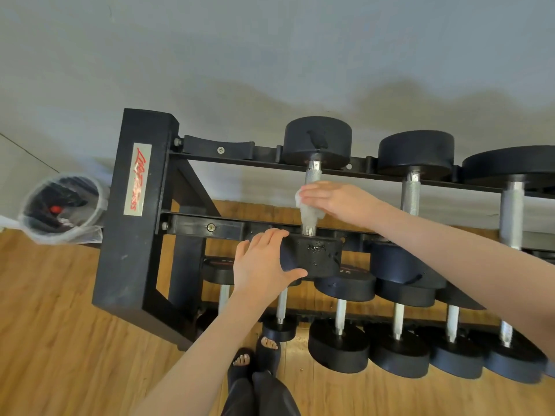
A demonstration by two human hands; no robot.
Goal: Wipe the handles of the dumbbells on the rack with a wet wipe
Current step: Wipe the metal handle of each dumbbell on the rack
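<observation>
On the rack's (141,205) top tier, the leftmost dumbbell's handle (313,172) runs straight away from the person, so the right hand (336,201), fingers wrapping the wet wipe (309,210) round it, is placed to slide lengthwise, while the open left hand (264,262) presses the near head (315,259).

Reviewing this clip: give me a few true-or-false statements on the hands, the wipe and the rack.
1. The right hand holds the wipe around a dumbbell handle on the top shelf. True.
2. The left hand hangs free. False: it rests on that dumbbell's near weight.
3. The top shelf's leftmost cradle is empty. True.
4. The bin stands right of the rack. False: left.
</observation>
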